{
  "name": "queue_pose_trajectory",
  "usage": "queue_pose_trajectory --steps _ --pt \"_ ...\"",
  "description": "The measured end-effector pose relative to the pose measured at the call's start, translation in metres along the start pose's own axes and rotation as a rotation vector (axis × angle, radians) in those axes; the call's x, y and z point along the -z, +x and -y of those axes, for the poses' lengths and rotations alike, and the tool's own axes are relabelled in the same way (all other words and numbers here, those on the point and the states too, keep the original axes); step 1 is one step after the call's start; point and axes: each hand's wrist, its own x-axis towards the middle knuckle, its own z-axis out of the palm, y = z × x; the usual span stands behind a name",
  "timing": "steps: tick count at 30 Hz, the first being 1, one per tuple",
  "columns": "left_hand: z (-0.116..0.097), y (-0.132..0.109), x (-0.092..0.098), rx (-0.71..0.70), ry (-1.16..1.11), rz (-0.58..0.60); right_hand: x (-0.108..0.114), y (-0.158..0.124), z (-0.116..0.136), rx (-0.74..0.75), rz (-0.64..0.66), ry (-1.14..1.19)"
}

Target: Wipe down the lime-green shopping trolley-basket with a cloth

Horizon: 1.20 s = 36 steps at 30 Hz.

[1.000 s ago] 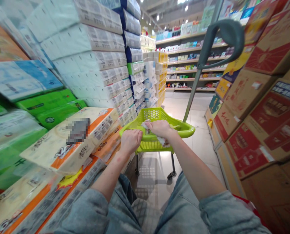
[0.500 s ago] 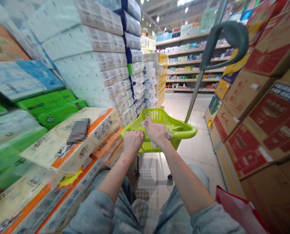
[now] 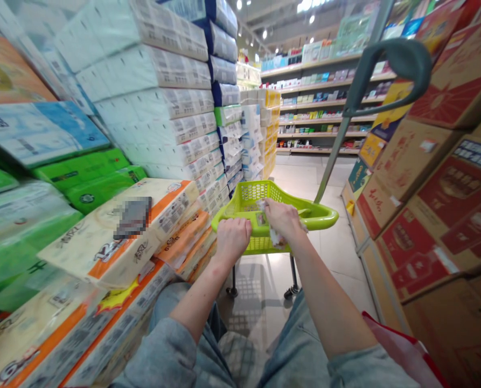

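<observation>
A lime-green wheeled shopping basket (image 3: 321, 217) stands on the aisle floor in front of me, its grey pull handle (image 3: 389, 67) raised at the upper right. My left hand (image 3: 232, 240) is closed around the basket's near rim. My right hand (image 3: 283, 218) presses a crumpled white cloth (image 3: 273, 235) against the same rim, just right of the left hand. Both forearms reach forward from grey sleeves.
Stacked tissue packs (image 3: 151, 91) wall the left side, with orange-and-cream packs (image 3: 119, 231) jutting out near my left arm. Cardboard cartons (image 3: 438, 178) line the right. Tiled floor (image 3: 305, 172) runs ahead to stocked shelves (image 3: 321, 102). A red bag (image 3: 402, 345) shows at lower right.
My right hand with the cloth has shifted along the basket's near rim. The basket and handle sit slightly further right in view; my left hand keeps its grip.
</observation>
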Motion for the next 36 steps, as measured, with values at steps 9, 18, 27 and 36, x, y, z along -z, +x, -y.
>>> queue_pose_trajectory --steps 9,18,27,36 --pt "0.005 0.001 -0.003 -0.029 -0.089 -0.073 -0.004 -0.008 0.008 0.133 -0.097 0.051" --pt "0.033 0.006 -0.002 -0.016 0.045 -0.029 -0.047 -0.036 0.013 0.182 -0.661 0.129" --pt "0.022 0.004 -0.01 -0.062 0.056 -0.084 -0.065 -0.03 0.036 0.294 -0.793 0.165" --pt "0.002 0.003 -0.007 -0.094 0.005 -0.068 -0.047 -0.035 -0.052 0.262 -0.744 0.157"
